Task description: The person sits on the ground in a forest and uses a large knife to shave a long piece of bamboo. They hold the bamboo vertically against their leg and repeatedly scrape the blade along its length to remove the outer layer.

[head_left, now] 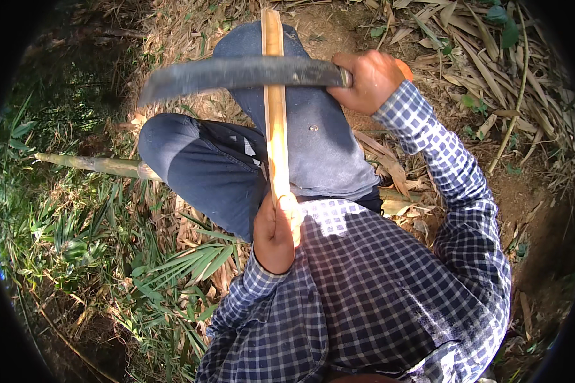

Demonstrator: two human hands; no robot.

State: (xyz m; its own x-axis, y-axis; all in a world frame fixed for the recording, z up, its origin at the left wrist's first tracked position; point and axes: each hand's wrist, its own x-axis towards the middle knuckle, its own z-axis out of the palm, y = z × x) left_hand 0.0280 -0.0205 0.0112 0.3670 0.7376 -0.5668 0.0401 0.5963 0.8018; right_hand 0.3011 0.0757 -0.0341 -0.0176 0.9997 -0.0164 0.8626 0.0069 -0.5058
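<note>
A pale bamboo strip [275,108] is gripped at its near end by the left hand [275,233] and is laid lengthwise over the lap. A dark blade [236,73], clasped by the right hand [367,80], is set crosswise on the strip. A bamboo pole [89,164] is seen on the ground at left.

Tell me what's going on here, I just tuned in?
A person sits on leaf-strewn ground. The left hand grips the near end of a pale bamboo strip that runs away over their legs. The right hand holds a long dark blade by its handle, laid across the strip. A bamboo pole lies at their left.
</note>
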